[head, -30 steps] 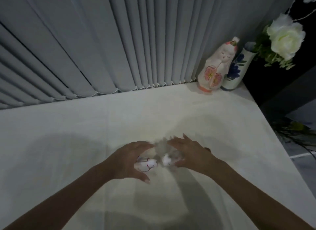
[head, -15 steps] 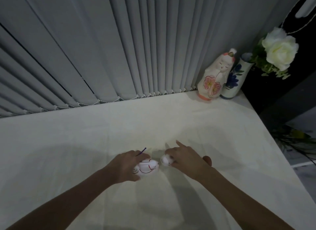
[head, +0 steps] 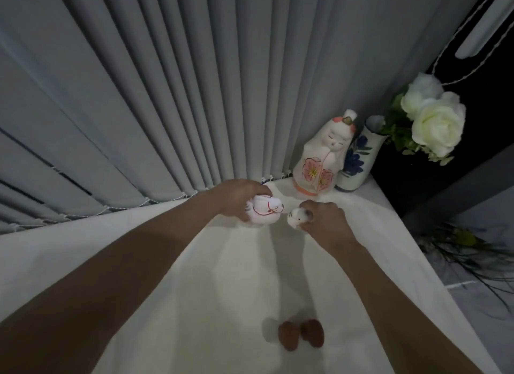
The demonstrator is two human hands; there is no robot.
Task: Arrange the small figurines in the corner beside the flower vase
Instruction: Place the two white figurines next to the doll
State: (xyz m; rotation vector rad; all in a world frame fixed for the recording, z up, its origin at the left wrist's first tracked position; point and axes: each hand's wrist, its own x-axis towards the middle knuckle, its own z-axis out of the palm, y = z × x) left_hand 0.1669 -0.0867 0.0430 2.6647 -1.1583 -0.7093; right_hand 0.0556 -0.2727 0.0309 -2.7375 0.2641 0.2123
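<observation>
While just before the flower vase [head: 357, 162], the left hand [head: 236, 198] gripped a round figurine [head: 265, 212]; the right hand [head: 325, 223] pinched a tiny one [head: 297, 217] (likely brittle ceramic, best held around the body).

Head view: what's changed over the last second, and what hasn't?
Both hands carried their figurines from mid-table toward the far right corner: left hand grips the red-lined figurine, right hand the tiny white one. The tall doll and vase stayed put.

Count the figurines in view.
3, unless the hands hide more. A tall doll figurine stands beside the vase; a round white figurine is in the left hand; a small white figurine in the right hand.
</observation>
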